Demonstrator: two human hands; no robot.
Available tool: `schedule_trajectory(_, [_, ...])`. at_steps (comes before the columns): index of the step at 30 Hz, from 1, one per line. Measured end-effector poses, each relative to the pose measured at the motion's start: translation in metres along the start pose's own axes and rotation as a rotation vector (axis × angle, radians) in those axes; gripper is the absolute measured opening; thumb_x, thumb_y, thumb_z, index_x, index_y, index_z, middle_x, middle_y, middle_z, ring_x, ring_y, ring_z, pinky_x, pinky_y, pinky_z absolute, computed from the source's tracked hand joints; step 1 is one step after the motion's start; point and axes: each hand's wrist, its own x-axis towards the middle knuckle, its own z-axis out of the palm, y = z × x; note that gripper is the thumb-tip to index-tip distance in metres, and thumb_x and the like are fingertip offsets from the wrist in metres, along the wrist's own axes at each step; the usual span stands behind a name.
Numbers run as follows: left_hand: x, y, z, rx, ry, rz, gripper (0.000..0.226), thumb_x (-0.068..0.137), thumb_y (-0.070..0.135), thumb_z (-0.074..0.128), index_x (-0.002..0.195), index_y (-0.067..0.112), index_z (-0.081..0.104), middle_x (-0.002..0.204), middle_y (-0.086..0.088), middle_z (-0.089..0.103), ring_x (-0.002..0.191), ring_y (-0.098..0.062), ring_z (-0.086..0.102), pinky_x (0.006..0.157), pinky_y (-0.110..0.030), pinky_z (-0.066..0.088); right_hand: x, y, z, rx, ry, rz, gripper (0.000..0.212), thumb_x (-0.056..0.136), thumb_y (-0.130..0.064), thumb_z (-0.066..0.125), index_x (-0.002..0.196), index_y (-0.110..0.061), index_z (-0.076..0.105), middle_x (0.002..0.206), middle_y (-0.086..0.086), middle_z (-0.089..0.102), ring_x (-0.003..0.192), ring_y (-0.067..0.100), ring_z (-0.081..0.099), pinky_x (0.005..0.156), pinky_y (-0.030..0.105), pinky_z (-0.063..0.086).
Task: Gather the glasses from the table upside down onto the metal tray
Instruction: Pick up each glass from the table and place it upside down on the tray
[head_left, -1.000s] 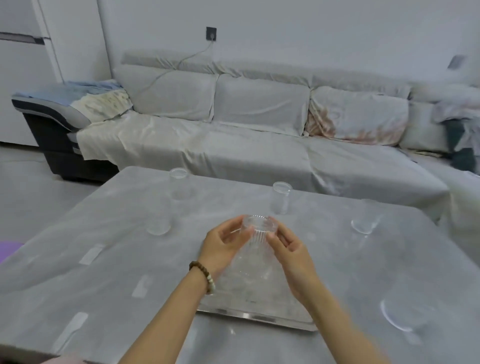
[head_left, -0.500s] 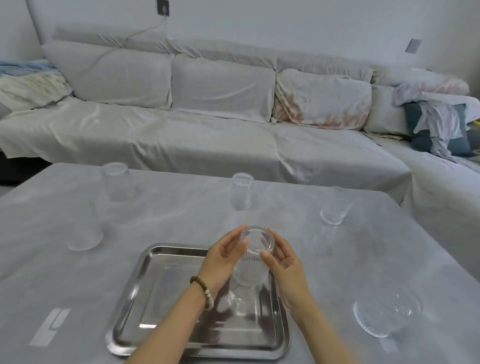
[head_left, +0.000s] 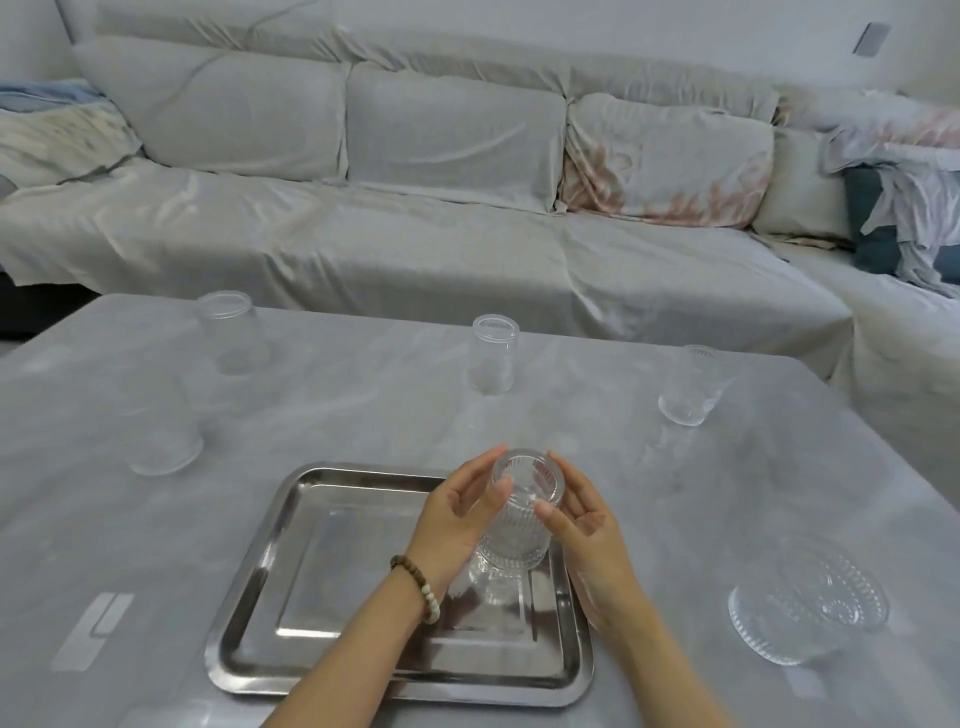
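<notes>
A ribbed glass stands upside down on the right part of the metal tray. My left hand and my right hand cup it from either side, thumbs and fingertips touching near its upturned base. Clear glasses stand on the grey table: one at the far left, one nearer on the left, one in the middle and one on the right. A wide patterned glass sits near my right forearm.
The table carries pale tape strips at its near left. A covered sofa runs behind the far table edge, with cushions and clothes piled at its right end.
The view dropped and shifted, bringing the whole tray into sight. Both hands lowered the ribbed glass, upside down, until it rests on the tray's right side.
</notes>
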Motion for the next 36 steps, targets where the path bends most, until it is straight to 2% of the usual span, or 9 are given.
schedule_trajectory(5, [-0.003,0.000,0.002,0.006,0.013,-0.003,0.050,0.068,0.042,0.072,0.117,0.032,0.063,0.120,0.009,0.067,0.115,-0.007,0.059,0.098,-0.036,0.049,-0.003,-0.005,-0.001,0.030,-0.040,0.023,0.057,0.069,-0.019,0.076,0.123,-0.027,0.060,0.123,-0.001,0.068,0.117,0.013,0.062,0.085,0.021,0.053])
schedule_trajectory(8, [-0.005,0.003,0.001,0.030,0.031,-0.004,0.053,0.066,0.044,0.073,0.116,0.028,0.063,0.120,0.006,0.067,0.115,-0.009,0.060,0.097,-0.035,0.049,-0.007,-0.012,0.002,0.005,-0.051,0.034,0.060,0.070,-0.019,0.074,0.128,-0.020,0.056,0.125,0.003,0.067,0.120,0.019,0.061,0.098,0.034,0.051])
schedule_trajectory(11, [-0.008,0.009,0.001,0.101,0.028,0.019,0.045,0.070,0.043,0.070,0.112,0.029,0.064,0.118,0.008,0.067,0.109,-0.004,0.061,0.084,-0.017,0.051,-0.014,-0.022,0.004,-0.039,-0.036,0.038,0.060,0.072,-0.019,0.071,0.130,-0.017,0.054,0.129,0.008,0.064,0.122,0.022,0.059,0.107,0.042,0.043])
schedule_trajectory(13, [-0.011,0.017,-0.003,0.187,0.021,0.024,0.035,0.077,0.045,0.064,0.111,0.035,0.060,0.119,0.011,0.063,0.103,0.007,0.057,0.074,-0.008,0.048,-0.019,-0.032,0.002,-0.063,-0.003,0.037,0.063,0.073,-0.025,0.069,0.133,-0.019,0.051,0.137,0.006,0.058,0.125,0.017,0.055,0.107,0.036,0.042])
schedule_trajectory(16, [-0.016,0.032,-0.023,0.265,0.050,0.029,0.023,0.082,0.047,0.057,0.104,0.042,0.058,0.123,0.010,0.060,0.105,0.001,0.056,0.087,-0.018,0.045,-0.024,-0.054,0.005,-0.159,0.023,-0.016,0.062,0.072,-0.037,0.068,0.131,-0.026,0.053,0.139,-0.007,0.054,0.126,0.005,0.052,0.096,0.022,0.044])
schedule_trajectory(19, [-0.025,0.055,-0.059,0.299,0.123,0.050,0.023,0.078,0.051,0.058,0.099,0.042,0.060,0.121,0.007,0.062,0.112,-0.013,0.057,0.099,-0.034,0.046,-0.017,-0.078,0.026,-0.220,-0.015,-0.079,0.055,0.069,-0.041,0.070,0.123,-0.031,0.059,0.131,-0.014,0.060,0.123,0.001,0.053,0.098,0.022,0.041])
schedule_trajectory(25, [-0.053,0.099,-0.152,0.335,0.348,0.131,0.012,0.083,0.037,0.062,0.095,0.036,0.064,0.104,0.010,0.066,0.107,-0.017,0.060,0.093,-0.034,0.049,0.015,-0.080,0.108,-0.266,-0.151,-0.121,0.040,0.084,-0.021,0.068,0.123,-0.024,0.060,0.127,-0.013,0.062,0.119,-0.006,0.054,0.085,0.005,0.045])
schedule_trajectory(31, [-0.076,0.118,-0.242,0.330,0.584,0.110,0.019,0.085,0.031,0.062,0.103,0.026,0.063,0.112,-0.002,0.063,0.108,-0.023,0.059,0.094,-0.038,0.048,0.040,-0.023,0.200,-0.219,-0.333,0.132,0.031,0.086,-0.027,0.066,0.116,-0.031,0.063,0.129,-0.012,0.061,0.123,0.002,0.052,0.082,0.014,0.047])
schedule_trajectory(36, [-0.075,0.112,-0.285,0.345,0.658,0.065,0.042,0.080,0.031,0.069,0.119,0.024,0.058,0.119,0.001,0.058,0.102,-0.019,0.059,0.091,-0.037,0.049,0.053,0.016,0.253,-0.169,-0.434,0.313,0.040,0.081,-0.039,0.069,0.120,-0.034,0.060,0.134,-0.013,0.056,0.124,0.001,0.050,0.104,0.028,0.035])
